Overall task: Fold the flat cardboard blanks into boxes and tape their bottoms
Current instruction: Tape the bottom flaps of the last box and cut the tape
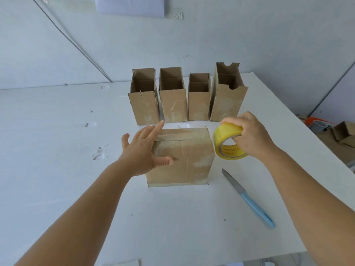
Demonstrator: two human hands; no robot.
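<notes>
white table (57, 189), five boxes (180, 160), knife (247, 196)

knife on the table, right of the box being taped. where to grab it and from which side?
Grip the knife by its light blue handle, coming from above with the right hand once it puts down the tape roll. The knife lies flat and diagonal, handle toward the person, blade tip pointing toward the box. The handle end has bare table around it.
</notes>
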